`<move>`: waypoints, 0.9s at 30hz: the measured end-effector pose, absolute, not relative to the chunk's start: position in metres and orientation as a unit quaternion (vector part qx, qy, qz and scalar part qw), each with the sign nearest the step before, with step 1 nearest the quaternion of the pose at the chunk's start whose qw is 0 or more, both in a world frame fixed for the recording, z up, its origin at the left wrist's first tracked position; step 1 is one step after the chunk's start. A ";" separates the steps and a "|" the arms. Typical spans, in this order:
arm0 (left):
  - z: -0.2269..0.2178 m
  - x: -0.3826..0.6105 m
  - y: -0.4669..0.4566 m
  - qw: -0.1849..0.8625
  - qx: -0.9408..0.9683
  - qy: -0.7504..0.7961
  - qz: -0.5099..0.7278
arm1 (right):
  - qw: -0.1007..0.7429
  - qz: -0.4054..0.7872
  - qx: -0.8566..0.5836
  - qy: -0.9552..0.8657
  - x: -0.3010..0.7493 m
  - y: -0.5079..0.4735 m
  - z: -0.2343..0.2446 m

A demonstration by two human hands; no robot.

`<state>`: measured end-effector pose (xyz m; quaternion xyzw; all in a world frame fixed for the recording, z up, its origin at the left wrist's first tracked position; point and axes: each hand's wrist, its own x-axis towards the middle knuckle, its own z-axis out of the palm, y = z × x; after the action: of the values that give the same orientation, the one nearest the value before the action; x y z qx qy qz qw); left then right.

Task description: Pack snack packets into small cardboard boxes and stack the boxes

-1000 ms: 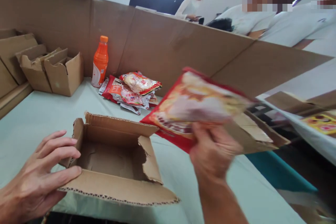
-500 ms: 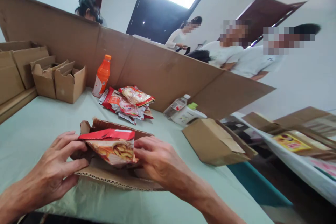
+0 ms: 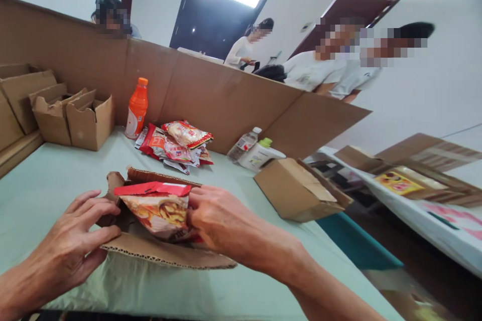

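An open cardboard box (image 3: 161, 256) lies in front of me, its near flap folded out toward me. A red-topped snack bag (image 3: 156, 210) with a food picture on it sits tilted inside the opening. My left hand (image 3: 81, 233) grips the box at its left side, thumb by the near flap and fingers curled at the edge. My right hand (image 3: 214, 215) is closed at the bag's right edge, down inside the box. Its fingertips are partly hidden by the bag and the hand itself.
Behind the box are a pile of snack bags (image 3: 178, 143) and an orange drink bottle (image 3: 137, 109). A clear bottle (image 3: 244, 144), a white bottle (image 3: 259, 154) and a carton (image 3: 297, 190) stand to the right. Small boxes (image 3: 90, 120) line the left; a cardboard partition (image 3: 211, 95) runs behind.
The snack bag sits slightly lower in the box. My right hand has pushed further in at its right side, while my left hand keeps its hold. The view has shifted a little.
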<state>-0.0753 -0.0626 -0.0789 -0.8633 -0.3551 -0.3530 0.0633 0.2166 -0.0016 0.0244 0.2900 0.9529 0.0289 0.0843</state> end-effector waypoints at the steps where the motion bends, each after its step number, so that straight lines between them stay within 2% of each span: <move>1: -0.079 -0.075 -0.062 0.065 -0.863 -0.357 -0.352 | 0.087 0.033 0.292 0.952 0.219 -0.003 0.023; 8: -0.077 -0.079 -0.050 0.109 -0.885 -0.335 -0.304 | 0.187 0.026 0.263 0.946 0.198 0.010 -0.007; 11: -0.068 -0.077 -0.051 0.109 -0.883 -0.325 -0.320 | 0.186 0.027 0.230 0.955 0.193 0.017 -0.009; 14: -0.056 -0.071 -0.059 0.091 -0.885 -0.318 -0.327 | 0.166 0.024 0.220 0.961 0.195 0.019 -0.010; 19: -0.039 -0.051 -0.059 0.079 -0.922 -0.312 -0.216 | 0.129 -0.002 0.208 0.970 0.199 0.020 -0.022; 24: -0.031 -0.028 -0.042 -0.005 -0.936 -0.307 -0.172 | 0.065 -0.042 0.215 0.974 0.211 0.016 -0.025; 26: -0.032 -0.022 -0.038 -0.041 -0.936 -0.303 -0.174 | 0.000 -0.074 0.207 0.975 0.224 0.011 -0.022; 27: -0.033 -0.021 -0.037 -0.050 -0.935 -0.301 -0.180 | -0.059 -0.096 0.205 0.972 0.233 0.010 -0.020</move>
<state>-0.0210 -0.0366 -0.0335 -0.9350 -0.3012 -0.1803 -0.0498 0.2328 0.0097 -0.0200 0.2054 0.9721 -0.0962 -0.0594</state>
